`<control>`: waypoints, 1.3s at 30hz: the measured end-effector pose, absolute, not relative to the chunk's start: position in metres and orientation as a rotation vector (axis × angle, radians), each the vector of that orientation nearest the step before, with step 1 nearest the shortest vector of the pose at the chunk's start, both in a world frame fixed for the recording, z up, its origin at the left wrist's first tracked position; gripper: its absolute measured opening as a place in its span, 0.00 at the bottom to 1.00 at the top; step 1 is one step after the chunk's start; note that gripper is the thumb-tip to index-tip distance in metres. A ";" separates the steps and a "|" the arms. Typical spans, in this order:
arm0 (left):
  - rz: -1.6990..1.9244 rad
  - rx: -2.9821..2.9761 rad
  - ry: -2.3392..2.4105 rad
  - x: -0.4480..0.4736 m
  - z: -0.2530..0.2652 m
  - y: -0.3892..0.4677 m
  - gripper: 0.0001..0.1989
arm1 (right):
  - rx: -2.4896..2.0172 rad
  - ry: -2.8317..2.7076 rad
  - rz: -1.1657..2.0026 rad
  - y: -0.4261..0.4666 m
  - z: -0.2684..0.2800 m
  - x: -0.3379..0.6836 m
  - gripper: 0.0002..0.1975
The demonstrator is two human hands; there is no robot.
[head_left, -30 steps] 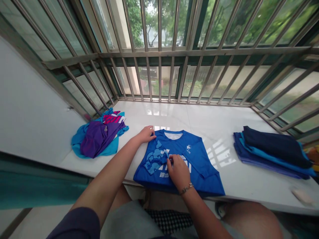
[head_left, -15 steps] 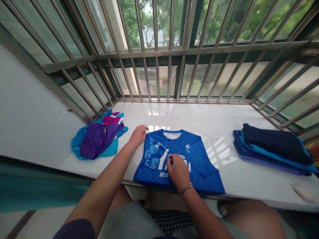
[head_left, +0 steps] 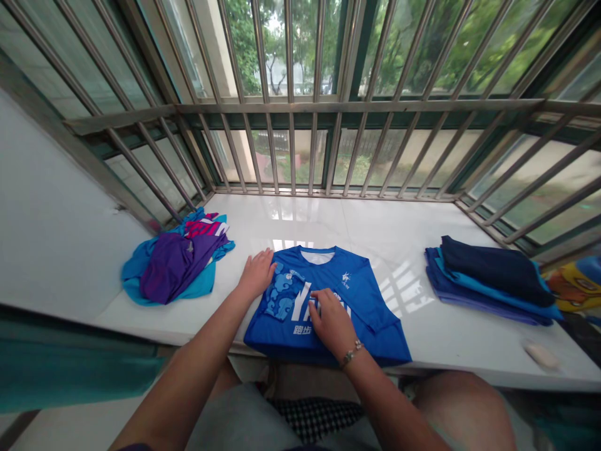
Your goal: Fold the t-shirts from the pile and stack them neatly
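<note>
A blue T-shirt (head_left: 350, 282) with white lettering and a pale cloud pattern lies spread on the white sill, its collar toward the window. One sleeve is folded in over the front, and the hem reaches the sill's near edge. My left hand (head_left: 257, 272) rests flat at the shirt's left shoulder edge, fingers stretched out. Over the middle of the lettering is my right hand (head_left: 331, 316), a bracelet at its wrist. Its fingers are bent but apart, with the tips on or just above the fabric; I cannot tell which.
To the left is a crumpled heap of purple, blue and pink clothes (head_left: 176, 263). Folded dark and blue clothes (head_left: 493, 275) are stacked at the right. A small pale object (head_left: 541, 356) lies near the front edge. Metal bars (head_left: 291, 150) line the window behind the sill.
My left hand has come down and nearer along the shirt's left edge, its fingers now flatter. My right hand's fingers have loosened over the lettering. The view has shifted slightly to the right.
</note>
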State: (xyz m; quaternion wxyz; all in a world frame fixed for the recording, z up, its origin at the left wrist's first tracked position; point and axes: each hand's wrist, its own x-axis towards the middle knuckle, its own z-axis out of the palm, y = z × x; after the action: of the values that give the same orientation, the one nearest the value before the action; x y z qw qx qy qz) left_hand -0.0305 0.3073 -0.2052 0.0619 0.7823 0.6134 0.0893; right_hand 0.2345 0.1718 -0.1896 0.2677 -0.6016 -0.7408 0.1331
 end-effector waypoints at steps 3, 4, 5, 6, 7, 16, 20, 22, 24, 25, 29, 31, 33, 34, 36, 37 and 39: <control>0.316 2.257 1.881 -0.039 -0.198 0.325 0.24 | -1.703 -1.991 0.274 0.198 -0.167 0.287 0.14; 0.306 2.201 1.904 -0.042 -0.195 0.332 0.23 | -1.807 -1.975 0.242 0.211 -0.160 0.309 0.15; 0.291 2.148 1.926 -0.044 -0.193 0.340 0.21 | -1.951 -1.954 0.229 0.226 -0.155 0.330 0.16; 0.273 2.103 1.939 -0.046 -0.191 0.349 0.19 | -2.090 -1.949 0.248 0.242 -0.151 0.350 0.16; 0.254 2.065 1.943 -0.047 -0.188 0.358 0.17 | -2.171 -1.940 0.271 0.257 -0.149 0.368 0.16; 0.021 1.744 1.811 -0.042 -0.167 0.408 0.15 | -2.246 -1.987 0.630 0.335 -0.159 0.424 0.09; -0.001 1.589 1.740 -0.043 -0.161 0.413 0.16 | -2.232 -1.943 0.783 0.345 -0.164 0.430 0.05; 0.040 1.505 1.738 -0.042 -0.158 0.418 0.17 | -2.249 -1.883 0.807 0.353 -0.165 0.432 0.05; 0.127 1.430 1.755 -0.039 -0.156 0.425 0.19 | -2.269 -1.804 0.792 0.364 -0.164 0.433 0.05; 0.191 1.398 1.766 -0.036 -0.154 0.430 0.21 | -2.274 -1.758 0.777 0.370 -0.163 0.432 0.06; 0.556 1.307 1.766 -0.020 -0.138 0.454 0.23 | -2.230 -1.578 0.685 0.400 -0.145 0.426 0.07; 0.751 1.277 1.735 -0.013 -0.126 0.463 0.22 | -2.183 -1.519 0.614 0.410 -0.128 0.423 0.06; 0.905 1.257 1.696 -0.011 -0.113 0.464 0.21 | -2.133 -1.482 0.541 0.412 -0.110 0.423 0.07; 0.969 1.247 1.671 -0.013 -0.108 0.460 0.21 | -2.101 -1.470 0.509 0.408 -0.102 0.424 0.07; 1.072 1.221 1.584 -0.022 -0.102 0.441 0.22 | -2.000 -1.464 0.449 0.390 -0.090 0.429 0.08; 1.106 1.211 1.531 -0.030 -0.102 0.426 0.23 | -1.940 -1.476 0.421 0.374 -0.088 0.431 0.08; 1.121 1.213 1.437 -0.046 -0.110 0.388 0.26 | -1.845 -1.527 0.358 0.334 -0.094 0.437 0.10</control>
State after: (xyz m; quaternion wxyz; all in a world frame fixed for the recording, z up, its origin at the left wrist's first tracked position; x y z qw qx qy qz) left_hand -0.0463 0.3877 -0.1102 0.4583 0.4924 0.5834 0.4552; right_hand 0.4367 0.3340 -0.0941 0.3522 -0.7131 -0.5901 0.1385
